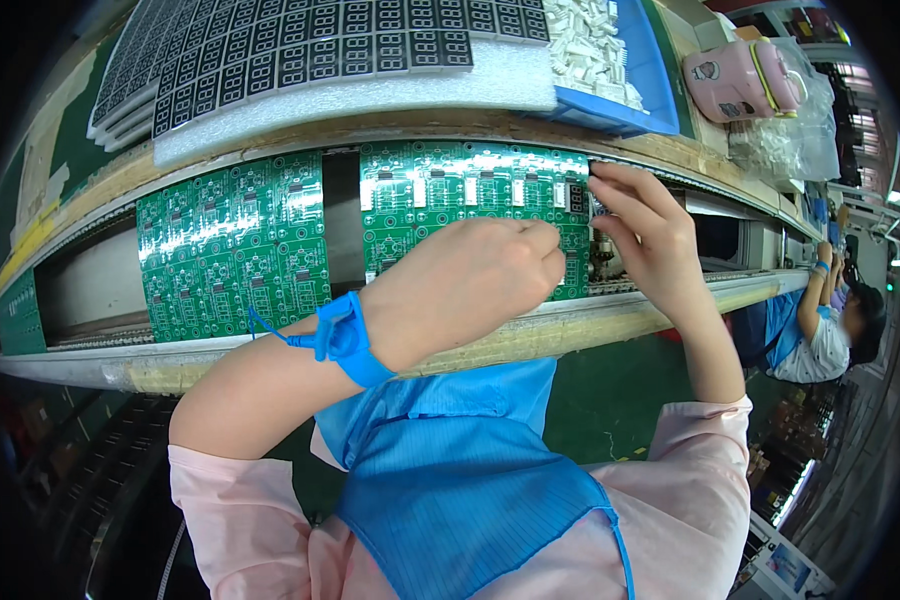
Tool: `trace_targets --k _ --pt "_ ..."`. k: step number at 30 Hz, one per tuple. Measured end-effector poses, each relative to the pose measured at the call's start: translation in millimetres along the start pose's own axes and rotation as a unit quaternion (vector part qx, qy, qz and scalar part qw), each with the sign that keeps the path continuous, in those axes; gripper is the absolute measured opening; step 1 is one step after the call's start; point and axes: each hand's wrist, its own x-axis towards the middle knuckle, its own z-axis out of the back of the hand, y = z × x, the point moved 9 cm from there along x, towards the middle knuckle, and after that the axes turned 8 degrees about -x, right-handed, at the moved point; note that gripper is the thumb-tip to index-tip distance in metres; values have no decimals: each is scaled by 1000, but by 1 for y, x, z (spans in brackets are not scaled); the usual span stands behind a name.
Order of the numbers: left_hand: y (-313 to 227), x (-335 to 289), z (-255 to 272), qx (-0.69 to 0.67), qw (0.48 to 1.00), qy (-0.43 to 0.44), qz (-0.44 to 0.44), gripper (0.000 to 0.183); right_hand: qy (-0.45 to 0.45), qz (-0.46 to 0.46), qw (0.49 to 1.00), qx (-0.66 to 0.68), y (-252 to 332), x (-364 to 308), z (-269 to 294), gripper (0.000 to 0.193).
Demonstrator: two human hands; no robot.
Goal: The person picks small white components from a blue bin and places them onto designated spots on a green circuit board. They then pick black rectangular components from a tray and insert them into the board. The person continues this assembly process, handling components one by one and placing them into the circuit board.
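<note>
A green circuit board panel (395, 222) lies on the rail line in front of me, with several white upright parts (518, 193) in a row on it. Near its right end sits a small black digit display (576, 197). My left hand (480, 268) reaches across the panel, its fingers curled together over the board's near right part; whatever they hold is hidden. Beside the display, at the panel's right edge, is my right hand (655, 238), fingers bent and thumb apart from them. A blue strap (355, 345) circles my left wrist.
Another green panel (235, 245) lies to the left, past a gap. Beyond the rail, digit displays (320, 58) stand in rows on white foam (500, 80). A blue bin (610, 112) holds white parts. A pink container (735, 82) and a co-worker (820, 320) are at right.
</note>
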Motion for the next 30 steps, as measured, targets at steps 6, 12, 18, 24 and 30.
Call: trace_targets --k 6,12,18,24,30 --pt "8 2 0 -42 999 27 16 19 -76 33 994 69 17 -39 0 31" --pt "11 2 2 -67 997 24 23 22 -85 -7 994 71 12 -56 -14 19" --pt "10 0 1 -61 998 22 20 23 -82 24 996 37 22 -55 -11 18" --pt "11 0 0 -49 998 29 27 24 -76 41 996 30 28 -54 -12 19" --pt "10 0 -1 -41 998 27 25 23 -69 44 996 29 30 -54 -13 19"
